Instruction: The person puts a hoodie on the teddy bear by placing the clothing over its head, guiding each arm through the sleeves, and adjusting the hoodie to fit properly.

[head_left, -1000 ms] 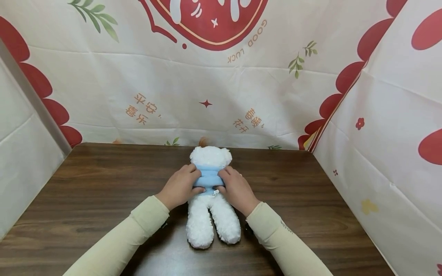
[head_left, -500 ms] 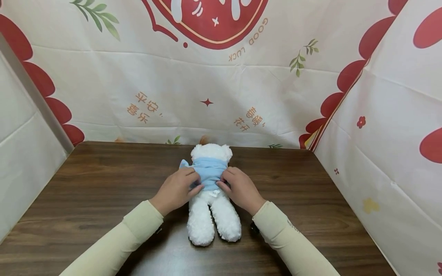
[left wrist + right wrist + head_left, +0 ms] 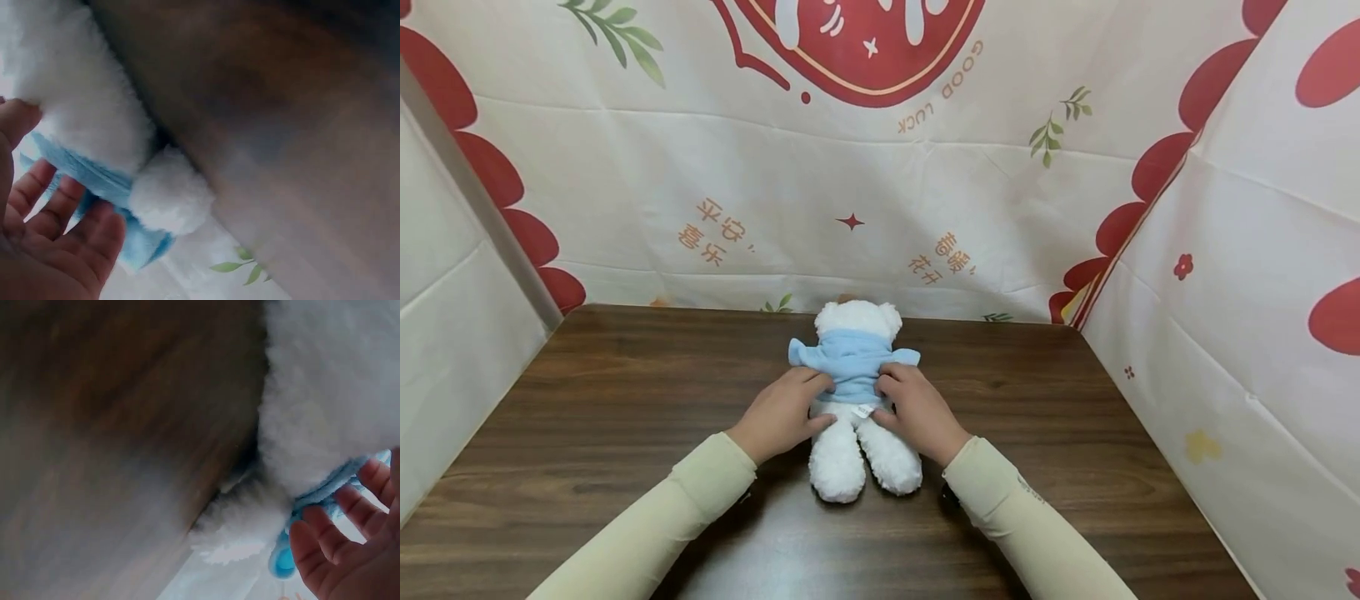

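Note:
A white fluffy teddy bear in a light blue shirt is at the middle of the table, head away from me. Its back seems to face up, with a small white label below the shirt's hem. My left hand holds the bear's left-hand side at the waist, thumb by the hip and fingers at the shirt. On the other side my right hand holds it the same way. In the left wrist view, curved fingers lie along the hem; the right wrist view shows similarly bent fingers.
The brown wooden table extends around the bear on all sides. A printed white cloth hangs behind its far edge, and another printed cloth borders the right side. A pale panel stands at the left.
The shirt, earlier bunched at the waist, lies smoother, and both its sleeves now stick out sideways. The bear has shifted away from me, its legs most. My thumbs have spread from the shirt toward the hips.

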